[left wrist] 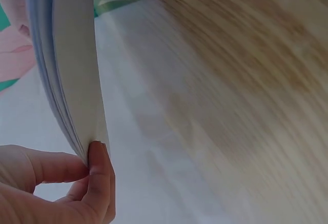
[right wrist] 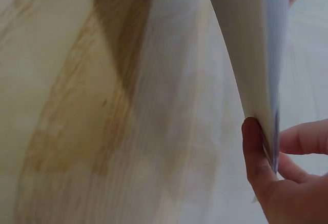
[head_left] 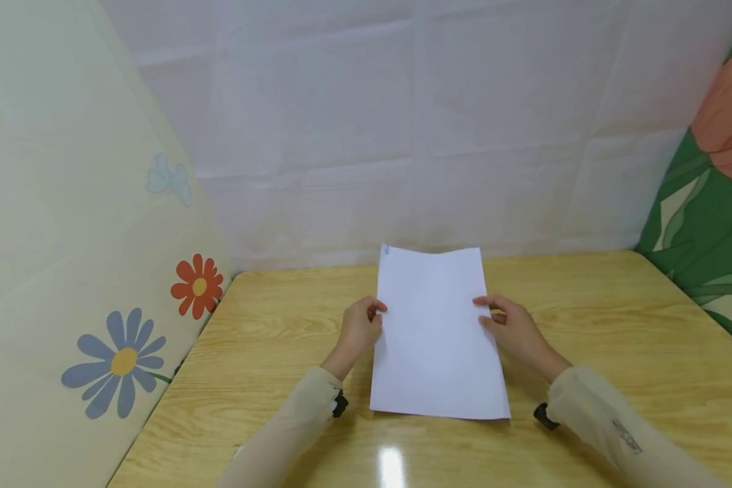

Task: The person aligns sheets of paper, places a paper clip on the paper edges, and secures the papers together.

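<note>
Between both hands is a small stack of white paper sheets, held up off the table and tilted, with a small dark mark at its top left corner. My left hand pinches the left edge between thumb and fingers. On the opposite edge, my right hand pinches the sheets about midway up. In the left wrist view the paper shows several layers, slightly fanned and bowed, meeting at the fingertips. The right wrist view has the paper seen edge-on, narrowing down to the thumb and fingers.
A glossy wood-grain table lies beneath the hands. Behind it hangs a creased white cloth. A cream panel with printed flowers stands at left, and a green and pink floral cloth at right.
</note>
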`<action>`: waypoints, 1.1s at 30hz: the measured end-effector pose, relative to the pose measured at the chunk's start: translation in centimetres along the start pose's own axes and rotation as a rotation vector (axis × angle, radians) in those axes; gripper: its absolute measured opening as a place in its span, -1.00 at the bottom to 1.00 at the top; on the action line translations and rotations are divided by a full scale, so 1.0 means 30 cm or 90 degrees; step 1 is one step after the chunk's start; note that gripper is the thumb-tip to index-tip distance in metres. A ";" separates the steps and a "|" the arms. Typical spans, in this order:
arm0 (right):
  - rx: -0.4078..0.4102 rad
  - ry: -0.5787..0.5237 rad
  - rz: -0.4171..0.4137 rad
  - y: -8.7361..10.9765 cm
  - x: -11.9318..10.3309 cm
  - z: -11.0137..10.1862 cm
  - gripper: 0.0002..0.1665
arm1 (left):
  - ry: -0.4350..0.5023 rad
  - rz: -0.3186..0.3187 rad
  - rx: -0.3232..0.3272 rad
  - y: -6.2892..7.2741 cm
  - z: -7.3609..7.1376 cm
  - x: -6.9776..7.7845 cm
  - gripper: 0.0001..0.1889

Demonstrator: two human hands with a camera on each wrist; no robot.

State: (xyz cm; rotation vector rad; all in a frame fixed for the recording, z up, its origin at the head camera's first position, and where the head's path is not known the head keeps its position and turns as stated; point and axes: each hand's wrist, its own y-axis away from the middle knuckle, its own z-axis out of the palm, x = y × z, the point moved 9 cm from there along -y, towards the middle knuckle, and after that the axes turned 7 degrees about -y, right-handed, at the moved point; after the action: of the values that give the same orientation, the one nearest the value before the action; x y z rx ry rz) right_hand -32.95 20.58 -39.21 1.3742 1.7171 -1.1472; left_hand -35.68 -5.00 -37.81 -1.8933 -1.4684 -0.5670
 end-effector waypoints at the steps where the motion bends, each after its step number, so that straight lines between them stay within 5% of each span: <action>1: -0.001 0.008 0.010 0.002 0.008 0.001 -0.59 | -0.001 0.000 0.001 -0.001 0.000 -0.003 -0.80; 15: -0.071 0.083 0.072 -0.024 0.052 0.041 -0.51 | -0.123 0.016 -0.031 -0.024 0.025 0.007 -0.85; 33: -0.172 0.206 0.062 -0.060 0.104 0.113 -0.18 | -0.292 0.008 -0.234 -0.020 0.147 -0.013 -0.45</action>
State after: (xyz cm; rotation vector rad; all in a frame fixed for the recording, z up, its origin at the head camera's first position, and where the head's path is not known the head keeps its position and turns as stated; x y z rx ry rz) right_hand -35.57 18.63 -42.94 1.5106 1.9215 -0.6366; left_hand -36.62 -1.98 -40.96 -2.4387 -1.7228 -0.4358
